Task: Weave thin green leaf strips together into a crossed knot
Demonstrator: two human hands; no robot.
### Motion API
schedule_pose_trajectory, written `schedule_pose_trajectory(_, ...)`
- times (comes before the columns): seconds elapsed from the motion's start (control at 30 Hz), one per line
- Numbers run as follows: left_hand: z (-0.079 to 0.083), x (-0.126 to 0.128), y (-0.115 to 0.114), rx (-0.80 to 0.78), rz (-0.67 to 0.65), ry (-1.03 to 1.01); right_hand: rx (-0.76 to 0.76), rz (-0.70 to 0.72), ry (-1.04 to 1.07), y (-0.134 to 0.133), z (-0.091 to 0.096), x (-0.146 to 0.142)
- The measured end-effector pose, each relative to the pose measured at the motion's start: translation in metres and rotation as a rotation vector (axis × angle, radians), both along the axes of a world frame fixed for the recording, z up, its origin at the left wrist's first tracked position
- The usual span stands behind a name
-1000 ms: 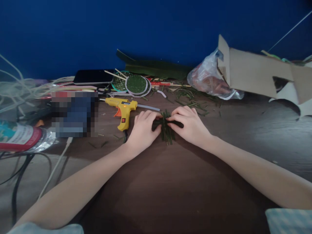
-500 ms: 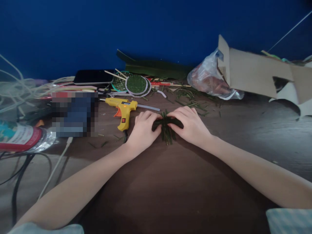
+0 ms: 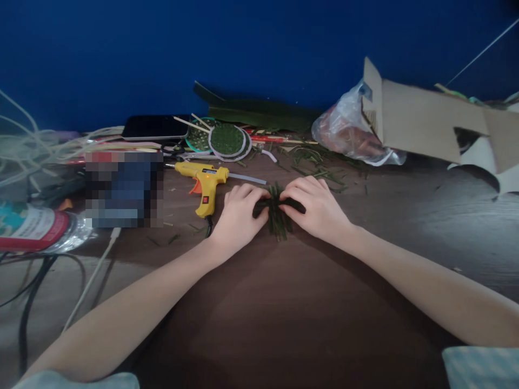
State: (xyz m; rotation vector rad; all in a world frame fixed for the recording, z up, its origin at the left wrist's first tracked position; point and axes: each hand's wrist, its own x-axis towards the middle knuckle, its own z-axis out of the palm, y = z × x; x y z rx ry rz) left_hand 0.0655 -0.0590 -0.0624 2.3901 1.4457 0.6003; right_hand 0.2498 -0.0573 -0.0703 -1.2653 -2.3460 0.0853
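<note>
In the middle of the head view, dark green leaf strips point(image 3: 278, 224) cross one another just above the table. My left hand point(image 3: 242, 212) is closed on their left side, thumb and fingers pinching the strips. From the right, my right hand point(image 3: 312, 207) pinches the same strips. Their front ends fan out between my hands toward me. Parts of the strips are hidden behind my fingers. Just left of my left hand lies a yellow glue gun point(image 3: 206, 186) with an orange trigger and a glue stick point(image 3: 246, 178) in its back.
Round woven green pieces point(image 3: 227, 140) lie behind the glue gun, near a black phone point(image 3: 156, 127). A long green leaf point(image 3: 259, 114) lies along the blue wall. Leaf scraps point(image 3: 310, 159) are scattered about. A plastic bag point(image 3: 344, 127) and a cardboard box point(image 3: 425, 119) stand at right, cables point(image 3: 30, 302) at left.
The crossing strips have shifted slightly between my fingers, with the middle drawn closer together. Both hands stay almost in place.
</note>
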Motion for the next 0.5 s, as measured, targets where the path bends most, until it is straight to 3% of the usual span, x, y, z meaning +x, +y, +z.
schedule_pose_trajectory(0.5,0.0001,-0.0004,0.0006,0.001,0.007,0.011,0.024,0.029,0.029,0.0015,0.0002,0.0012)
